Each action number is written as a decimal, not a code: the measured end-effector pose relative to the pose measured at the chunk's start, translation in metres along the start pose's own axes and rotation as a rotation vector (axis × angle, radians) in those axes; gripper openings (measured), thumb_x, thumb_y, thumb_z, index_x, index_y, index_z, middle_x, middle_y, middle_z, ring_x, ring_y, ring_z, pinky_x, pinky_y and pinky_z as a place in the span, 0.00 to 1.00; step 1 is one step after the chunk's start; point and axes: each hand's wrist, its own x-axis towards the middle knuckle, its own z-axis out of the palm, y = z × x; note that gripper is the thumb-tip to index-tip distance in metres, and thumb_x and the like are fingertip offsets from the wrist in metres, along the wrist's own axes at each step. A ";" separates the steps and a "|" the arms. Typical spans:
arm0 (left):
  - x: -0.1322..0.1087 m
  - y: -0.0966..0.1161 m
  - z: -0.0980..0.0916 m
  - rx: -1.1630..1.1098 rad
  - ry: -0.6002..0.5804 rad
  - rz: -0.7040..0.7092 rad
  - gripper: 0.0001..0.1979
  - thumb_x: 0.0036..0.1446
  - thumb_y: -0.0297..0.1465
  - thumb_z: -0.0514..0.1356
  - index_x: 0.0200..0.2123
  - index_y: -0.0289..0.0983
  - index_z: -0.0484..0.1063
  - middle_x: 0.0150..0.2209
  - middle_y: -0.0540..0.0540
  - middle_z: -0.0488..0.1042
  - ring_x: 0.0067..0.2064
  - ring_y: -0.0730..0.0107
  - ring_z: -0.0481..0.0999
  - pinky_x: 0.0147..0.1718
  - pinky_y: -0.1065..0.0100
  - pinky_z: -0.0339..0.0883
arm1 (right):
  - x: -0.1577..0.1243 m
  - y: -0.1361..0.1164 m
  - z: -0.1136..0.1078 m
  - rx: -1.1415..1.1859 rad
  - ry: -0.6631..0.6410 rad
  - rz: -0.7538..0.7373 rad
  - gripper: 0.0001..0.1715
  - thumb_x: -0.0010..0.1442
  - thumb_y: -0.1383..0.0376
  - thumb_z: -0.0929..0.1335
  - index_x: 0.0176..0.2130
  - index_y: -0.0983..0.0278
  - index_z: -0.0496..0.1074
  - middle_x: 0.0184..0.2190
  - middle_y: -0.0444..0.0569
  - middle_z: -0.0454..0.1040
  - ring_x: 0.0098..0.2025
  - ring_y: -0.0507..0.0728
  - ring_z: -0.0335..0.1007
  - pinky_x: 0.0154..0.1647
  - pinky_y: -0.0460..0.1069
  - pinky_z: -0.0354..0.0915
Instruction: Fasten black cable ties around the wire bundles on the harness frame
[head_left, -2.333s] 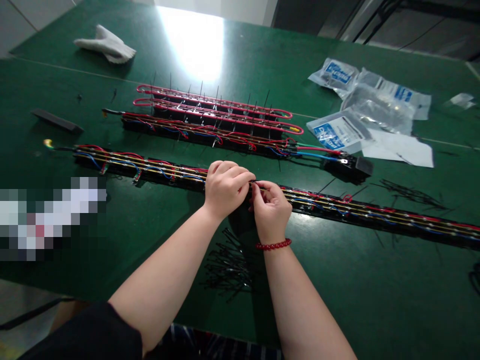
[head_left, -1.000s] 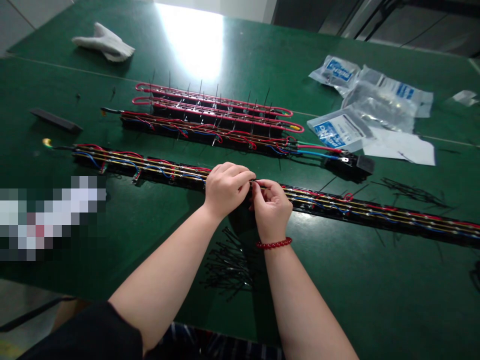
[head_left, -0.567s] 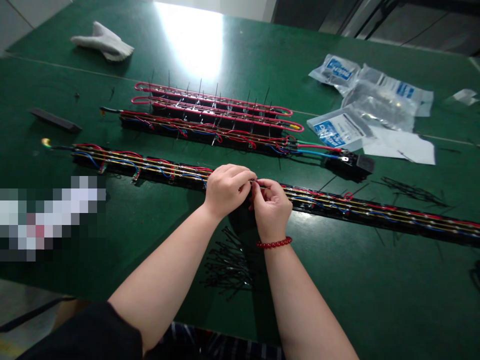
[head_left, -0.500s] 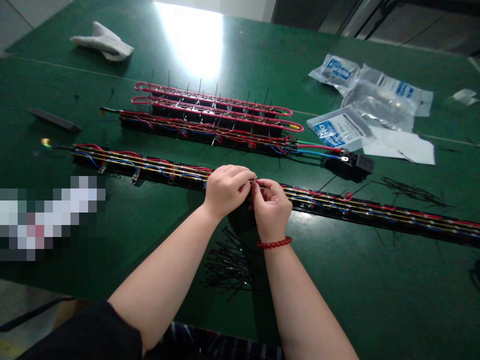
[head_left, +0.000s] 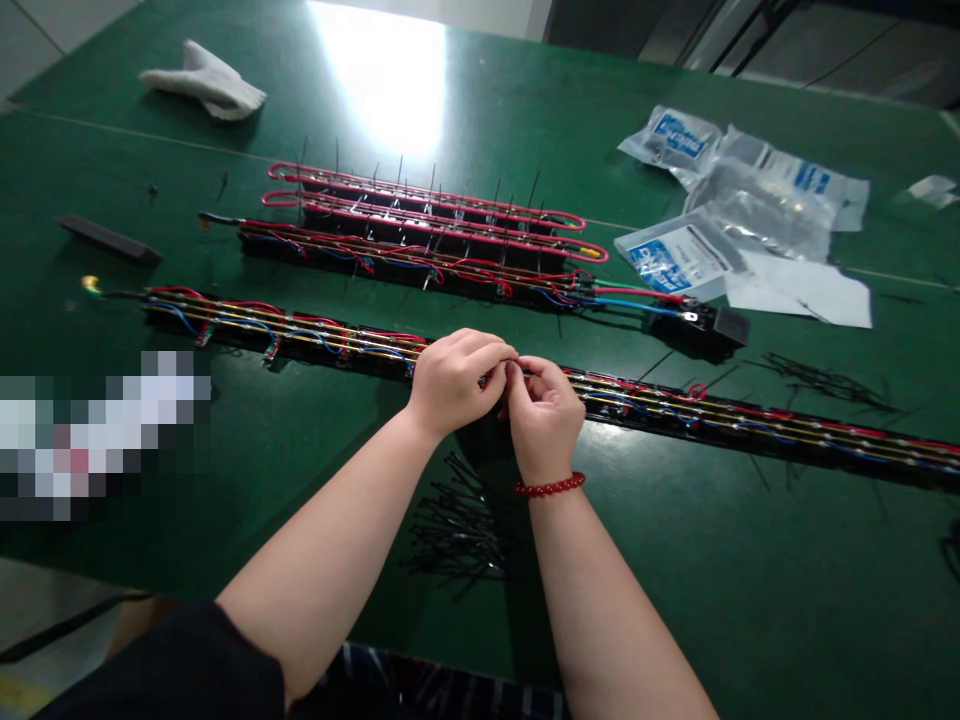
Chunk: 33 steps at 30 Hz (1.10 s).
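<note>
A glossy green worktop [head_left: 712, 550] carries a long, narrow black strip [head_left: 712, 412] strung with red, blue and yellow wires. Beyond it lie a shorter black wired strip [head_left: 330, 252] and, alongside, black blocks topped with pink-red tubing loops [head_left: 450, 202]. A white fabric glove [head_left: 204, 84] and a dark grey bar [head_left: 111, 240] lie at left; clear plastic packets [head_left: 679, 260] with blue labels and white paper [head_left: 802, 290] at right. Thin black ties [head_left: 459, 530] lie heaped nearest.

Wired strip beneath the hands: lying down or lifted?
Lying down: the wired strip rests on the table either side; the covered part is hidden.
</note>
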 end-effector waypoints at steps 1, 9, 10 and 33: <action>0.000 0.001 -0.001 0.001 0.001 -0.002 0.09 0.61 0.27 0.56 0.37 0.38 0.77 0.39 0.46 0.81 0.42 0.67 0.78 0.45 0.65 0.71 | 0.000 0.000 0.000 0.002 -0.001 -0.003 0.14 0.63 0.54 0.67 0.40 0.61 0.74 0.17 0.38 0.69 0.18 0.50 0.66 0.24 0.47 0.62; 0.001 0.002 -0.001 0.027 -0.015 -0.032 0.07 0.62 0.30 0.57 0.39 0.39 0.76 0.39 0.46 0.80 0.43 0.67 0.78 0.45 0.65 0.71 | 0.000 -0.001 -0.002 -0.009 -0.005 0.000 0.15 0.63 0.54 0.66 0.41 0.62 0.74 0.19 0.40 0.71 0.19 0.51 0.66 0.25 0.47 0.63; 0.001 0.002 -0.001 0.029 -0.012 -0.034 0.07 0.62 0.30 0.57 0.39 0.39 0.76 0.39 0.46 0.80 0.43 0.67 0.78 0.45 0.65 0.71 | 0.000 -0.002 -0.002 -0.010 -0.010 -0.001 0.15 0.63 0.54 0.66 0.40 0.62 0.74 0.19 0.40 0.70 0.19 0.51 0.66 0.25 0.47 0.63; 0.002 0.003 -0.001 0.075 -0.032 -0.076 0.07 0.59 0.29 0.57 0.35 0.40 0.76 0.36 0.49 0.81 0.39 0.67 0.79 0.41 0.66 0.70 | 0.001 -0.002 -0.003 -0.055 -0.011 -0.024 0.14 0.64 0.55 0.65 0.37 0.62 0.72 0.20 0.40 0.70 0.22 0.51 0.67 0.27 0.46 0.62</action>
